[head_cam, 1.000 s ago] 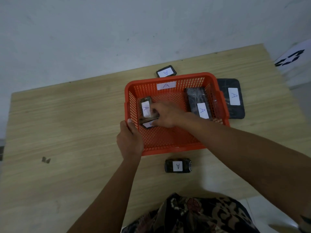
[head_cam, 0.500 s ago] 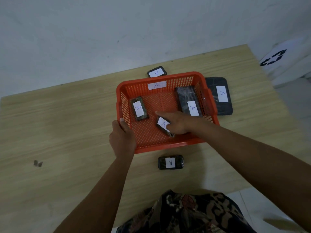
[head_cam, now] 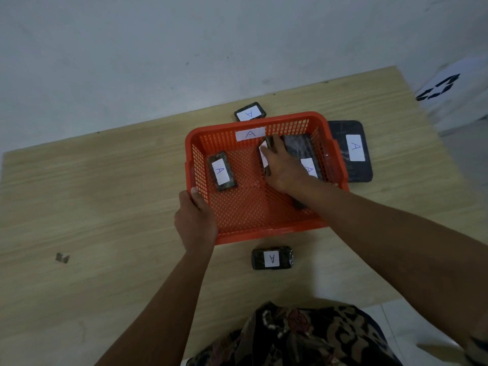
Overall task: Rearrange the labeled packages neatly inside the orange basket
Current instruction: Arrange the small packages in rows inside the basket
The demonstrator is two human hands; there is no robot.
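While the right hand (head_cam: 284, 167) held a small dark wrapped package with a white paper label (head_cam: 264, 154) up on its edge, near the middle of the far wall of the orange perforated plastic basket (head_cam: 253, 212), the step in hand seemed to be setting that package down in line with its neighbours. To do it well, the package probably wanted lowering flat, label up, with its long side parallel to the long dark wrapped package with a white "A" label (head_cam: 303, 154) by the basket's right wall — close beside it, not riding over it. A slow release would likely keep it from tipping back onto its edge.

The right forearm reached in over the basket's near right corner, the wrist low, the fingers curled narrowly round the tilted package. How firmly the thumb pressed could not be told, since the hand's back hid it.

The left hand (head_cam: 195, 220) clamped the basket's near left corner, thumb hooked over the rim — a steadying hold that seemed worth keeping until the package lay flat.

A third small dark package labelled "A" (head_cam: 221, 170) lay flat near the basket's left wall, slightly skewed. On the pale wooden table (head_cam: 92, 194), three more labelled packages sat outside the basket: one (head_cam: 249, 112) just beyond its far wall, a large flat one (head_cam: 352, 151) beside its right wall, one (head_cam: 272, 258) near the table's front edge.
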